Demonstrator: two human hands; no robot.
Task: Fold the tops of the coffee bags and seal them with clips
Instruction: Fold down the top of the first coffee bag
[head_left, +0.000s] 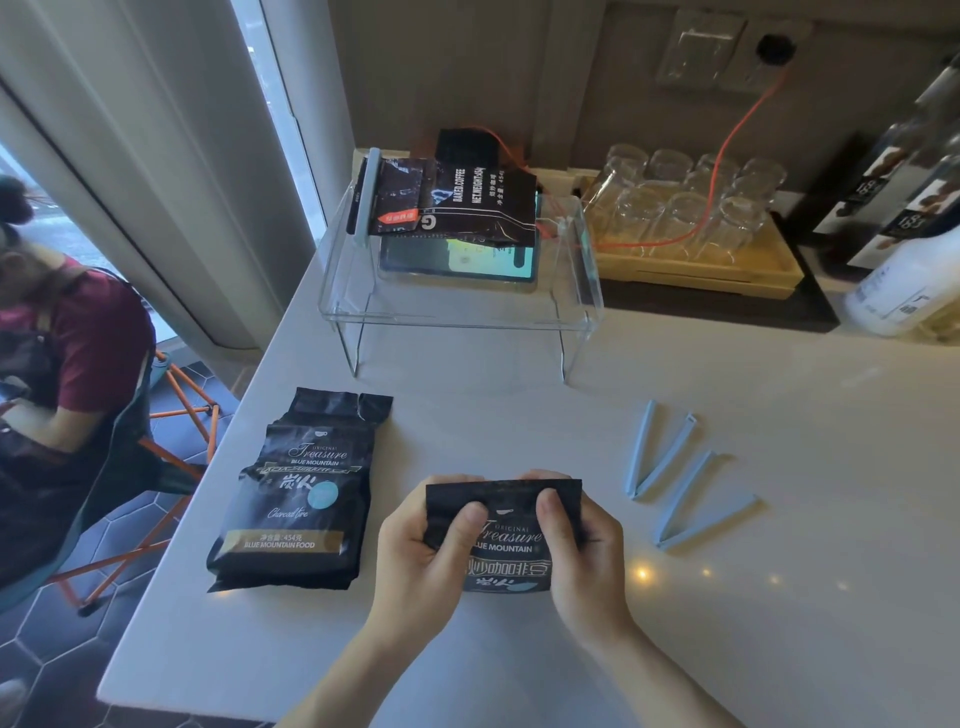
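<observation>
A black coffee bag (506, 540) stands upright near the table's front edge. My left hand (421, 551) and my right hand (584, 545) grip its top from both sides, thumbs on the front and fingers behind. A second black coffee bag (298, 499) lies flat to the left, its top unfolded. Two open light-blue clips (657, 454) (693, 501) lie on the table to the right. A third coffee bag (452, 202) with a blue clip (366, 195) on its end rests on the clear acrylic riser (462, 312) at the back.
A phone (457, 262) lies on the riser under the bag. A wooden tray of upturned glasses (685, 208) stands at the back right, with bottles (904, 182) beyond it. An orange cable (727, 156) runs over the tray. A seated person (57, 374) is at the left, past the table edge.
</observation>
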